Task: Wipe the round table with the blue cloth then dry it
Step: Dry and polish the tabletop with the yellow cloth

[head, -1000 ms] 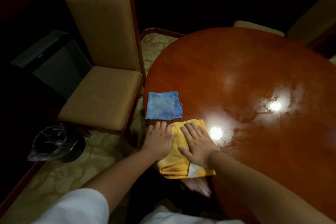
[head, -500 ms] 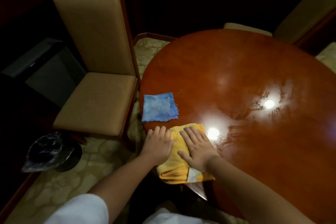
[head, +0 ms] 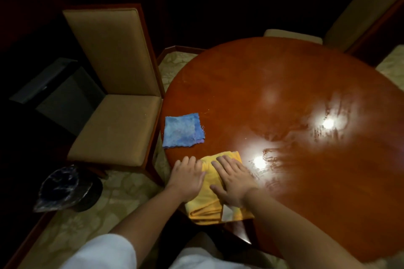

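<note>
Both hands flat on the yellow cloth [head: 213, 201] at the near left edge of the table [head: 284, 85]. Left hand [head: 187, 179]: grip spread, fingers straight and close together, palm pressing the cloth's left part where it overhangs the rim. Right hand [head: 232, 181]: grip also spread, thumb out to the side, palm down on the cloth's middle. Neither hand pinches anything. Blue cloth [head: 183, 130] lies folded square on the table just beyond the left hand, apart from it, at the rim next to the chair [head: 113, 94]; likely parked there out of the drying path. Streaky film visible around the two lamp reflections on the right half of the top, so the surface reads as damp. Judgement: wiping stage probably done, drying with the yellow cloth in hand, little of the top covered so far. Two flat palms suit a broad push across the top. Bin [head: 67, 188] on the floor, left
</note>
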Motion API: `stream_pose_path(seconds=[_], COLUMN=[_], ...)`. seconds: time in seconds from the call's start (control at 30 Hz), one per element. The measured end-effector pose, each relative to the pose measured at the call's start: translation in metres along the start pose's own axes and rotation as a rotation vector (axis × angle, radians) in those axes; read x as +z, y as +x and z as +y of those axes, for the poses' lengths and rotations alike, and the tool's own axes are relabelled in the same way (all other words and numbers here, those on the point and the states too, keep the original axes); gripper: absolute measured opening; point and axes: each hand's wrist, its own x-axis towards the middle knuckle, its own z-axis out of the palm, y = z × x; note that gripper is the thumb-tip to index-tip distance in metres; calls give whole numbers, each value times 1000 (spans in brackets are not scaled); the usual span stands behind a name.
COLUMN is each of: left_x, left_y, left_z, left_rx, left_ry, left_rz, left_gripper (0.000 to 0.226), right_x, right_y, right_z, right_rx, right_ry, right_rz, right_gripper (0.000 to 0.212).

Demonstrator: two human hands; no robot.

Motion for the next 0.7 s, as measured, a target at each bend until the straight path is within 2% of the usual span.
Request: stream_pose_path(seconds=[0.1,0.2,0.37,0.7], left_x=[2,2,-6,-20], left_y=[4,5,29,78], left_z=[-3,-6,-18,-41], left_rx=[2,42,129,442], left_ry=[43,18,51,105], left_rz=[71,47,53,-53], left_gripper=[37,40,42,39], right_x=[1,1,-5,-8], right_y=[4,9,25,40], right_z=[3,1,10,14], right_rx=[13,23,72,190], right_ry=[24,29,35,61], right_rz=[7,-6,17,34], right_gripper=[110,106,113,116])
